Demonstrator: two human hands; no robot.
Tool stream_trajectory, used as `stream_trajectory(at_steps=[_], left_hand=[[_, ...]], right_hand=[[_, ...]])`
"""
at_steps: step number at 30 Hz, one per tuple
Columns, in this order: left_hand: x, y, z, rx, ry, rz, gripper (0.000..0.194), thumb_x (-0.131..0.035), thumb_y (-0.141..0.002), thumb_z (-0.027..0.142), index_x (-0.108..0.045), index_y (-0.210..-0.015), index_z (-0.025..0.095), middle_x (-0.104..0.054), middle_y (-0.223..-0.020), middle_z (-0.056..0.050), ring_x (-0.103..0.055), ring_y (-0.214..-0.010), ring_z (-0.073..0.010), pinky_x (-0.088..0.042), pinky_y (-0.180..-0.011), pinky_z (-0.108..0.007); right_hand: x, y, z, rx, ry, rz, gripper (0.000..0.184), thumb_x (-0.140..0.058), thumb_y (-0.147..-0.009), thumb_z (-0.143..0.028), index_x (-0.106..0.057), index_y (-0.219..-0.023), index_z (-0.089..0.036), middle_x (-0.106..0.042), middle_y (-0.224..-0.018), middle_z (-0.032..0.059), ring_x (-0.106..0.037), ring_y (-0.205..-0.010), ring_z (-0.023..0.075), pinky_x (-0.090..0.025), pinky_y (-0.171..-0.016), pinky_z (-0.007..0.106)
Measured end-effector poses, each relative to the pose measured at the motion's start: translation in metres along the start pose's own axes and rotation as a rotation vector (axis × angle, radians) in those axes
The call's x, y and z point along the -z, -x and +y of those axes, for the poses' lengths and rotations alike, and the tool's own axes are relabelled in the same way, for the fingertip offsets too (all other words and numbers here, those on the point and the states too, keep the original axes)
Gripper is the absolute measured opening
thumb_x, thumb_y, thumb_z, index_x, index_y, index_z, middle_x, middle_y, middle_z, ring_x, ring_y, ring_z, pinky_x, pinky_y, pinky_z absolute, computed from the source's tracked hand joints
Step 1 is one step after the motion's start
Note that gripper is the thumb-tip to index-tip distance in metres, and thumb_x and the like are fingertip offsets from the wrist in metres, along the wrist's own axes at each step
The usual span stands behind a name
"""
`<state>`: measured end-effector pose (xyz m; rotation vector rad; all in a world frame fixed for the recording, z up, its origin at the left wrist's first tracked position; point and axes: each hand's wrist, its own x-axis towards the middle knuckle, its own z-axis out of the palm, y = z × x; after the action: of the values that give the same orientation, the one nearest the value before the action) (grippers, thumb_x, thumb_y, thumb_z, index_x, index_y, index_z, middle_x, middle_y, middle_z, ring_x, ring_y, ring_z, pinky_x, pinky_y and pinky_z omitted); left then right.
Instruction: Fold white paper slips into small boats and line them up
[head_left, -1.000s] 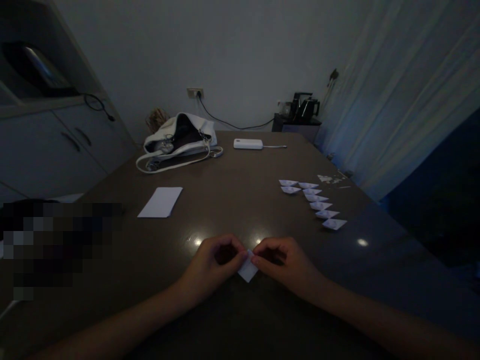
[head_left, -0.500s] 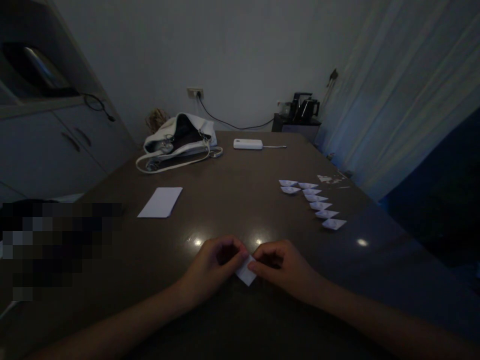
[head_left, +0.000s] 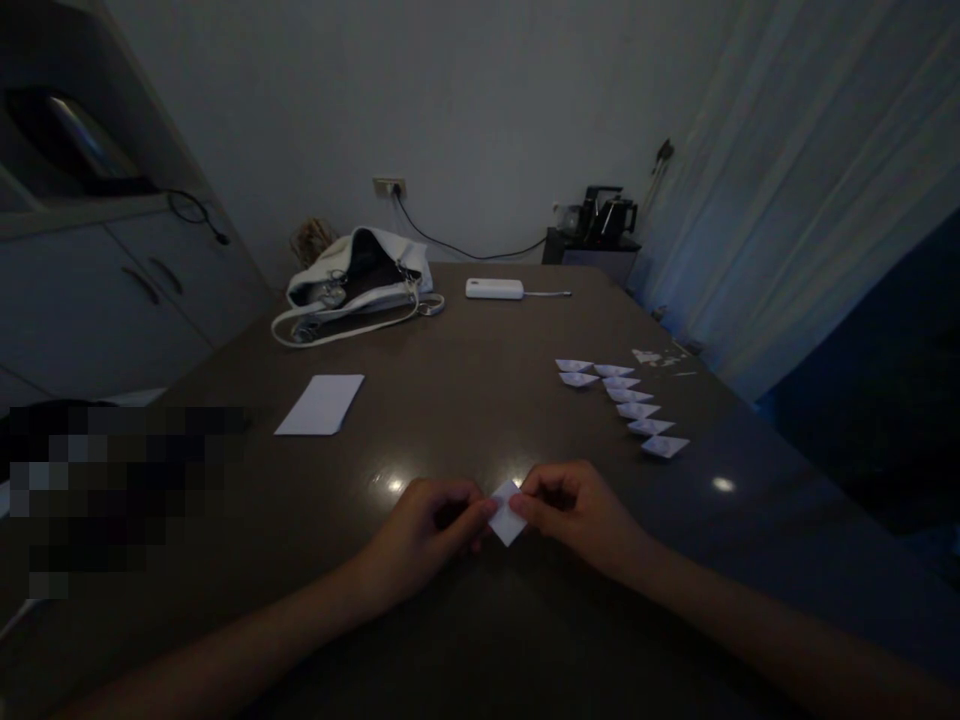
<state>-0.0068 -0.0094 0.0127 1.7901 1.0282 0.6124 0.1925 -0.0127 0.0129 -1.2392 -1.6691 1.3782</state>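
Note:
A small folded piece of white paper, diamond-shaped, is held just above the near part of the table. My left hand pinches its left corner between thumb and fingers. On the opposite corner, my right hand has a matching pinch, thumb on the near face. Parts of the paper are covered by both thumbs. Off to the right, several folded paper boats stand in a slanting line. A stack of white paper sheets lies to the left.
At the table's far left rests a white handbag. A white power bank with a short cable lies at the back. Paper scraps are scattered near the right edge. Behind stands a black coffee maker; a curtain hangs at right.
The folded paper has moved slightly up and to the right, and more of its diamond shape shows between the fingers. My right hand has risen a little with it.

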Motion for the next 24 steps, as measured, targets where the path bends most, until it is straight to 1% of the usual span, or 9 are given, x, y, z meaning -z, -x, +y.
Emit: stream_trajectory(at_steps=[3, 6, 10, 13, 15, 18, 21, 24], left_hand=[[0.0004, 0.0000, 0.0031, 0.004, 0.060, 0.017, 0.036, -0.048, -0.090, 0.037, -0.058, -0.065, 0.012, -0.055, -0.057, 0.000, -0.049, -0.054, -0.0103, -0.036, -0.051, -0.020], [0.0010, -0.0011, 0.0044, 0.021, 0.133, 0.029, 0.036, -0.050, -0.088, 0.038, -0.056, -0.063, 0.013, -0.053, -0.055, 0.001, -0.047, -0.051, -0.0093, -0.035, -0.049, -0.019], [0.0001, -0.0028, 0.0030, 0.062, 0.185, 0.019, 0.034, -0.057, -0.084, 0.041, -0.057, -0.065, 0.012, -0.054, -0.056, 0.002, -0.048, -0.052, -0.0093, -0.036, -0.049, -0.019], [-0.0014, -0.0037, 0.0012, 0.044, 0.237, 0.021, 0.026, -0.067, -0.078, 0.037, -0.062, -0.077, 0.012, -0.060, -0.068, -0.001, -0.054, -0.061, -0.0109, -0.040, -0.055, -0.020], [-0.0023, -0.0039, 0.0002, 0.041, 0.287, -0.003, 0.024, -0.070, -0.075, 0.034, -0.063, -0.081, 0.012, -0.062, -0.071, -0.001, -0.055, -0.062, -0.0109, -0.041, -0.056, -0.020], [-0.0028, -0.0037, -0.0003, 0.093, 0.326, -0.022, 0.025, -0.071, -0.074, 0.034, -0.062, -0.077, 0.011, -0.061, -0.066, 0.000, -0.053, -0.056, -0.0096, -0.041, -0.053, -0.020], [-0.0027, -0.0035, -0.0004, 0.127, 0.327, -0.001, 0.027, -0.072, -0.073, 0.035, -0.060, -0.073, 0.011, -0.059, -0.061, 0.001, -0.053, -0.054, -0.0096, -0.041, -0.051, -0.020], [-0.0027, -0.0040, -0.0012, 0.119, 0.336, 0.030, 0.027, -0.074, -0.071, 0.033, -0.059, -0.074, 0.011, -0.060, -0.064, 0.000, -0.055, -0.057, -0.0102, -0.043, -0.053, -0.021]], right_hand=[[-0.0014, 0.0008, 0.0036, -0.063, -0.055, -0.108, 0.024, -0.064, -0.081, -0.038, -0.065, -0.075, -0.014, -0.061, -0.062, -0.0003, -0.048, -0.051, 0.0076, -0.034, -0.046, 0.018], [-0.0019, 0.0021, 0.0041, -0.076, -0.052, -0.184, 0.023, -0.067, -0.079, -0.036, -0.067, -0.076, -0.013, -0.063, -0.063, 0.0005, -0.049, -0.052, 0.0075, -0.034, -0.048, 0.018], [-0.0012, 0.0016, 0.0034, -0.031, -0.026, -0.178, 0.023, -0.066, -0.078, -0.034, -0.064, -0.071, -0.012, -0.058, -0.060, -0.0008, -0.048, -0.053, 0.0081, -0.034, -0.049, 0.019], [-0.0010, 0.0006, 0.0058, -0.007, -0.033, -0.181, 0.023, -0.065, -0.079, -0.034, -0.063, -0.073, -0.012, -0.050, -0.058, -0.0032, -0.043, -0.052, 0.0077, -0.030, -0.048, 0.019], [-0.0017, 0.0011, 0.0075, 0.007, -0.015, -0.163, 0.022, -0.064, -0.079, -0.032, -0.062, -0.074, -0.012, -0.047, -0.058, -0.0039, -0.041, -0.052, 0.0074, -0.029, -0.048, 0.019], [-0.0037, 0.0029, 0.0077, 0.026, 0.055, -0.139, 0.017, -0.064, -0.078, -0.028, -0.063, -0.075, -0.012, -0.050, -0.060, -0.0030, -0.043, -0.054, 0.0080, -0.032, -0.048, 0.019], [-0.0054, 0.0042, 0.0058, 0.032, 0.107, -0.144, 0.019, -0.063, -0.080, -0.030, -0.066, -0.078, -0.011, -0.056, -0.063, -0.0003, -0.048, -0.056, 0.0096, -0.035, -0.050, 0.020], [-0.0060, 0.0048, 0.0050, 0.049, 0.158, -0.140, 0.019, -0.061, -0.081, -0.029, -0.066, -0.074, -0.011, -0.055, -0.061, -0.0008, -0.048, -0.056, 0.0098, -0.034, -0.050, 0.020]])
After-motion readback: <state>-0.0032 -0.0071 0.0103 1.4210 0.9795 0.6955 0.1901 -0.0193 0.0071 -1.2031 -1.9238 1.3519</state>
